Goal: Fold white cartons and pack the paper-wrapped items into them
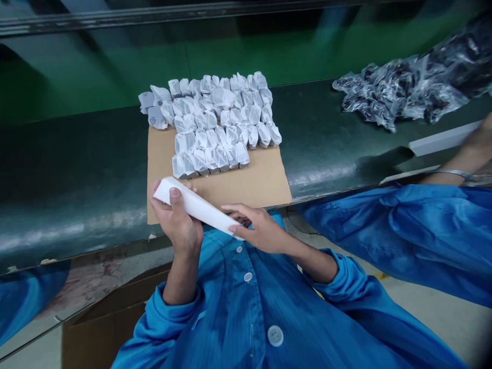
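My left hand (177,218) is wrapped round the wider end of a long white piece with flat sides, like a narrow box (202,206), its thumb lying on top. At the thinner, lower end, my right hand (259,228) has its thumb and fingers on the same piece. It is held at a slant in front of my body, above the near edge of a cardboard sheet (265,174). Beyond my hands, several rows of small parts wrapped in thin white bags (215,120) stand close together on the cardboard. What is inside them is mostly hidden.
A dark green conveyor belt (96,159) runs across under the cardboard. At the right lies a heap of dark items in clear plastic bags (407,89). A co-worker's arm (472,154) reaches in beside another white piece (442,139). A cardboard box (96,333) stands below at the left.
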The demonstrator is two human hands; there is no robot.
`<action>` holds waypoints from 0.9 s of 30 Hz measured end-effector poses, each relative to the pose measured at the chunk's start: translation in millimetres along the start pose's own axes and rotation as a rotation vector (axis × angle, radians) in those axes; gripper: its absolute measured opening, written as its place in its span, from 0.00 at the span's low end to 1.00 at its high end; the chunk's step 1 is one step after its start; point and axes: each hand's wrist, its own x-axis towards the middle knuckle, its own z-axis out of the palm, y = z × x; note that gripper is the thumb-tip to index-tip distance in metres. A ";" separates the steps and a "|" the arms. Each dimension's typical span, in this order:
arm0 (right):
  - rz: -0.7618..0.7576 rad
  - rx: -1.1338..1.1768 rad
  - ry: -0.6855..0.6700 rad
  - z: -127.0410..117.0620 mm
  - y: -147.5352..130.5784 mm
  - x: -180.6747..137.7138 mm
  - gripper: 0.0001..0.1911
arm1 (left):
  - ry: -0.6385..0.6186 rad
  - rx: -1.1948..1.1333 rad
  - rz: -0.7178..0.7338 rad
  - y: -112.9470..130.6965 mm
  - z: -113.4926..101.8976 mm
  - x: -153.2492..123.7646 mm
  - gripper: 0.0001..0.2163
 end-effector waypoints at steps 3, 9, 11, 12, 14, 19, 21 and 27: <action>-0.024 -0.033 0.003 -11.9 8.7 16.6 0.17 | -0.257 0.410 0.333 -3.7 -19.5 3.6 0.31; -0.181 -0.448 -0.008 -57.7 -15.9 49.4 0.12 | -1.080 0.972 0.777 -4.3 -34.3 10.7 0.30; -0.125 -0.650 0.289 -71.5 -25.3 57.9 0.13 | -1.076 1.003 0.773 -4.0 -30.9 10.7 0.23; -0.092 -0.712 0.391 -77.4 -27.5 62.7 0.14 | -1.070 1.007 0.762 -3.6 -29.1 10.3 0.21; -0.071 -0.773 0.418 -85.7 -26.2 73.3 0.18 | -1.055 1.021 0.737 -2.6 -26.0 9.5 0.19; -0.082 -0.736 0.384 -84.4 -3.8 86.9 0.27 | -1.026 1.099 0.761 -3.8 -21.1 10.9 0.28; -0.009 -0.678 0.472 -80.2 6.2 75.6 0.25 | -0.971 1.120 0.789 -5.4 -19.4 10.8 0.25; -0.044 -0.725 0.471 -87.2 23.1 16.1 0.18 | -0.874 1.128 0.797 -0.6 -7.6 4.2 0.28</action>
